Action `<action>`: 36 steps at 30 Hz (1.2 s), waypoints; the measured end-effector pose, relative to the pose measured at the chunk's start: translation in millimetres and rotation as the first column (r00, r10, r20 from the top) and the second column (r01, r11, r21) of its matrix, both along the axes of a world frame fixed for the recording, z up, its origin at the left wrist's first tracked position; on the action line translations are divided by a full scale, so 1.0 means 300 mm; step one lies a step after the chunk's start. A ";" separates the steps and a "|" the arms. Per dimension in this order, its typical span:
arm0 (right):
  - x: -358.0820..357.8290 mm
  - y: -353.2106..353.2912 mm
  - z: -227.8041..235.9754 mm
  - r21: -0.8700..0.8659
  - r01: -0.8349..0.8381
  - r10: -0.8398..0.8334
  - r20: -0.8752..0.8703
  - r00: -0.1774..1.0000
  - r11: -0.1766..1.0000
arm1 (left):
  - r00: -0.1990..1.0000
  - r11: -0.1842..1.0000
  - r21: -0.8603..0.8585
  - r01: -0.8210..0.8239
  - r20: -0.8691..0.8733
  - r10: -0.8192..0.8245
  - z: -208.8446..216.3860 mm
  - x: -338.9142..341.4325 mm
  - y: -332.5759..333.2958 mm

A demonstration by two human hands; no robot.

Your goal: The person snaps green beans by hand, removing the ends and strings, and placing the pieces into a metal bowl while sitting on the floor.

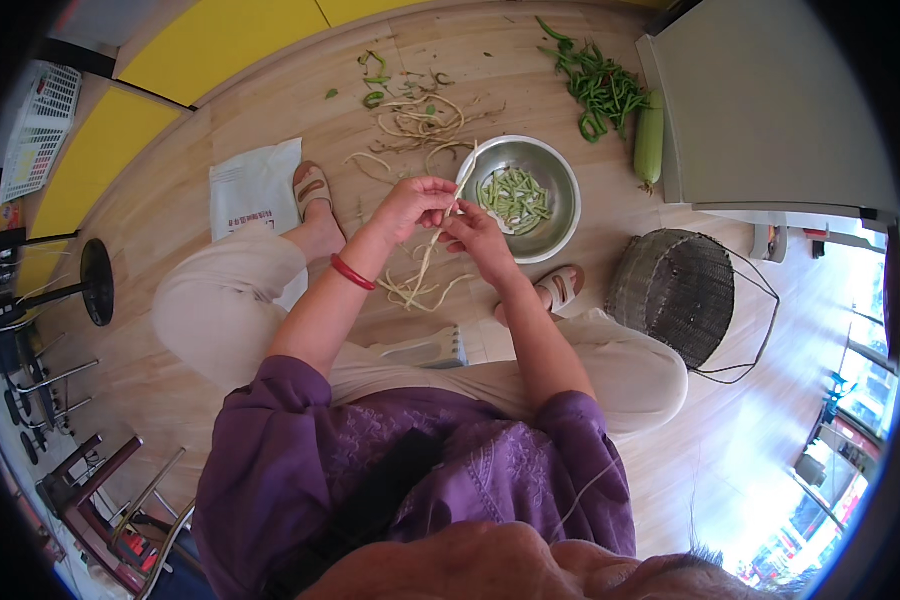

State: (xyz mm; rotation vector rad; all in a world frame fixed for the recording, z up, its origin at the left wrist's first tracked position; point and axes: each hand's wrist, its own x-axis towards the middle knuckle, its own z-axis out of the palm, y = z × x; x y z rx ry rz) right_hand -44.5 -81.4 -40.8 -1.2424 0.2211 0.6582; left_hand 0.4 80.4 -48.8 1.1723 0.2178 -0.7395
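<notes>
A long pale bean (466, 169) runs between my hands, one end pointing up past the rim of a steel bowl (558, 168). The fingers of my left hand (413, 207) pinch it from the left. My right hand (482, 241) grips it a little lower, close beside the left fingertips. Short cut bean pieces (514, 203) lie in the bowl, just beyond my right hand. Below my hands, several loose long beans (410, 290) rest on the floor between my feet. Another heap of long beans (422, 122) lies farther off.
Green peppers (600, 88) are piled at the far right, with a pale green gourd (649, 140) against a grey cabinet (770, 110). A dark woven basket (675, 295) stands by my right knee. A white plastic bag (255, 185) lies beside my left foot.
</notes>
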 end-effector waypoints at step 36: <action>-0.045 -0.094 0.024 -0.184 0.215 -0.174 0.219 0.960 0.959 | 0.991 0.995 0.048 0.084 0.099 -0.089 0.095 -0.109 -0.093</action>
